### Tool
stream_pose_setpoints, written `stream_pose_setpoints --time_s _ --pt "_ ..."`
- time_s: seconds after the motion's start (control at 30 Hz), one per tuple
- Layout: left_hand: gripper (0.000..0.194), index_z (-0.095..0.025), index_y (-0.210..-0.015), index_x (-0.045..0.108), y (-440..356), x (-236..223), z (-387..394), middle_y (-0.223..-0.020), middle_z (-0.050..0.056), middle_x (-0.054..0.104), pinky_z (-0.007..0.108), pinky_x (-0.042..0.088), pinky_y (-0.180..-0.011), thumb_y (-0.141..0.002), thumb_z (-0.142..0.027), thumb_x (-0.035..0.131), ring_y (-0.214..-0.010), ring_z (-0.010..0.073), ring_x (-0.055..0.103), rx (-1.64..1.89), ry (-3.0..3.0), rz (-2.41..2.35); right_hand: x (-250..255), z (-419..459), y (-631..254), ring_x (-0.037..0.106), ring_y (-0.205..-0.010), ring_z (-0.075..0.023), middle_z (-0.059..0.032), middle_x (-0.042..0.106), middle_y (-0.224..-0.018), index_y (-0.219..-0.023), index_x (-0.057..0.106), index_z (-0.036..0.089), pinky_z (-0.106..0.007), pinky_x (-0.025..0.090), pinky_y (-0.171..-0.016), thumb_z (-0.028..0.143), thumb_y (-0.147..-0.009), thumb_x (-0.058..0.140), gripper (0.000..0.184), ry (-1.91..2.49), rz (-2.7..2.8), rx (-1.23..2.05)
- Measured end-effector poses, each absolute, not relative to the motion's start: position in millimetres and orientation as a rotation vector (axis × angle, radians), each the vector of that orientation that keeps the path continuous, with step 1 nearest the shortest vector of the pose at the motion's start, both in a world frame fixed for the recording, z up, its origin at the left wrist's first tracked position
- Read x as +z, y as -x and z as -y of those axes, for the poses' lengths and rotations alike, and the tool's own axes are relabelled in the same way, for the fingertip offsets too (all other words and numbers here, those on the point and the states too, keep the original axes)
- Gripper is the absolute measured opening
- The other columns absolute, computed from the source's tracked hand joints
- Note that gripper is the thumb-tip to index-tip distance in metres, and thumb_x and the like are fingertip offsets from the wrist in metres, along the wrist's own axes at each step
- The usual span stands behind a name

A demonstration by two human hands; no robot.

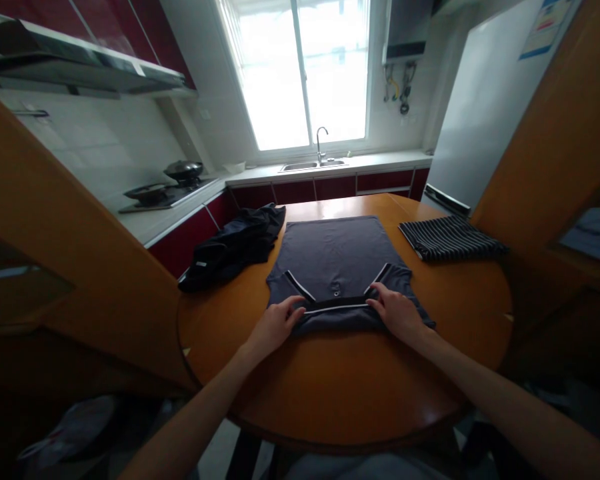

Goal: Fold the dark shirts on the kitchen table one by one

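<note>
A grey polo shirt lies spread on the round wooden table, its hem toward the window and its collar toward me. Black bands edged in white trim the collar and both sleeves, which lie folded inward. My left hand is closed, with thumb and fingers pinching the left end of the collar band. At the collar's right end, close to the right sleeve trim, my right hand grips the cloth between thumb and fingers. A small button or ring shows at the shirt's middle, between my hands.
A crumpled black garment lies on the table's left side. Opposite it sits a folded black-and-white striped cloth. Beyond the table are a counter with a sink, a stove with pans and a fridge. Wooden door frames flank the table.
</note>
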State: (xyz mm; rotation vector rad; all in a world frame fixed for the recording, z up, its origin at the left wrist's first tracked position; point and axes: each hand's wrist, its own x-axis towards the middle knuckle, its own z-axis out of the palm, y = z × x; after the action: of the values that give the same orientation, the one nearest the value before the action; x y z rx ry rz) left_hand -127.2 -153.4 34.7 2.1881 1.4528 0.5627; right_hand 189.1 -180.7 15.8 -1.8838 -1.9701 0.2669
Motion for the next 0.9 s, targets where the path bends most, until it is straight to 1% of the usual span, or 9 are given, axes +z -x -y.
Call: stream_pose_setpoints --time_s 0.13,0.2,0.27,0.33,0.43,0.53,0.7,0.8,0.9 --pt "0.043 -0.024 -0.130 0.061 140.5 38.5 170.1 -0.080 -0.001 0.070 0.026 0.047 -0.067 -0.092 -0.045 0.057 -0.070 0.0182 0.066 0.538 -2.191 -1.454 15.6 195.3 -206.0 0.071 -0.080 -0.0268 -0.0063 0.075 -0.088 -0.131 0.056 0.024 -0.033 0.048 -0.067 0.040 -0.097 0.049 0.039 1.824 1.984 0.272" --pt "0.044 -0.024 -0.131 0.060 152.3 34.4 178.9 -0.084 0.000 0.071 0.027 0.049 -0.071 -0.091 -0.042 0.060 -0.074 0.0186 0.066 0.572 -2.191 -1.452 11.3 206.2 -220.2 0.070 -0.081 -0.0272 -0.0070 0.075 -0.090 -0.130 0.058 0.024 -0.036 0.048 -0.071 0.040 -0.096 0.049 0.039 1.785 1.980 0.219" --pt "0.042 -0.025 -0.130 0.061 165.5 28.2 187.0 -0.090 0.001 0.071 0.030 0.051 -0.077 -0.090 -0.039 0.061 -0.080 0.0196 0.067 0.646 -2.191 -1.481 4.7 217.2 -235.8 0.069 -0.083 -0.0268 -0.0079 0.074 -0.091 -0.126 0.062 0.023 -0.038 0.048 -0.078 0.039 -0.095 0.050 0.037 1.725 1.972 0.144" --pt "0.038 -0.025 -0.125 0.064 177.5 22.0 193.6 -0.094 0.002 0.071 0.033 0.052 -0.082 -0.090 -0.039 0.062 -0.086 0.0208 0.067 0.730 -2.199 -1.513 -2.3 226.5 -249.7 0.068 -0.085 -0.0257 -0.0079 0.073 -0.093 -0.118 0.066 0.022 -0.041 0.046 -0.084 0.037 -0.095 0.051 0.032 1.666 1.961 0.084" --pt "0.024 -0.025 -0.103 0.072 188.8 15.5 199.5 -0.094 0.004 0.070 0.034 0.052 -0.083 -0.091 -0.042 0.061 -0.089 0.0217 0.065 0.781 -2.249 -1.479 -11.0 235.2 -263.2 0.065 -0.091 -0.0249 -0.0068 0.073 -0.094 -0.099 0.071 0.024 -0.043 0.041 -0.088 0.038 -0.095 0.051 0.025 1.634 1.961 0.041" --pt "0.026 -0.024 -0.083 0.073 193.1 11.7 201.4 -0.089 0.004 0.065 0.034 0.051 -0.081 -0.091 -0.045 0.060 -0.088 0.0219 0.062 0.814 -2.298 -1.476 -17.2 238.4 -268.7 0.062 -0.092 -0.0248 -0.0065 0.070 -0.093 -0.084 0.071 0.024 -0.042 0.039 -0.086 0.040 -0.096 0.050 0.029 1.667 1.946 0.020" --pt "0.034 -0.023 -0.076 0.071 198.8 7.6 199.6 -0.089 0.005 0.058 0.036 0.048 -0.082 -0.092 -0.048 0.056 -0.089 0.0224 0.056 0.861 -2.318 -1.573 -24.1 239.7 -273.0 0.057 -0.094 -0.0258 -0.0071 0.066 -0.095 -0.080 0.069 0.024 -0.041 0.038 -0.082 0.043 -0.096 0.047 0.034 1.753 1.862 0.006" --pt "0.035 -0.021 -0.074 0.069 202.6 4.8 197.4 -0.093 0.006 0.057 0.039 0.046 -0.085 -0.093 -0.045 0.052 -0.091 0.0230 0.055 0.832 -2.347 -1.604 -27.0 239.5 -275.7 0.056 -0.094 -0.0258 -0.0077 0.065 -0.095 -0.077 0.069 0.023 -0.041 0.038 -0.080 0.042 -0.096 0.046 0.035 1.787 1.857 -0.004" --pt "0.030 -0.020 -0.074 0.066 202.4 4.7 197.4 -0.096 0.006 0.057 0.041 0.046 -0.087 -0.094 -0.039 0.052 -0.093 0.0237 0.054 0.777 -2.398 -1.639 -27.0 238.8 -276.5 0.055 -0.094 -0.0263 -0.0080 0.064 -0.095 -0.072 0.067 0.023 -0.041 0.040 -0.079 0.043 -0.094 0.048 0.036 1.811 1.876 -0.049"
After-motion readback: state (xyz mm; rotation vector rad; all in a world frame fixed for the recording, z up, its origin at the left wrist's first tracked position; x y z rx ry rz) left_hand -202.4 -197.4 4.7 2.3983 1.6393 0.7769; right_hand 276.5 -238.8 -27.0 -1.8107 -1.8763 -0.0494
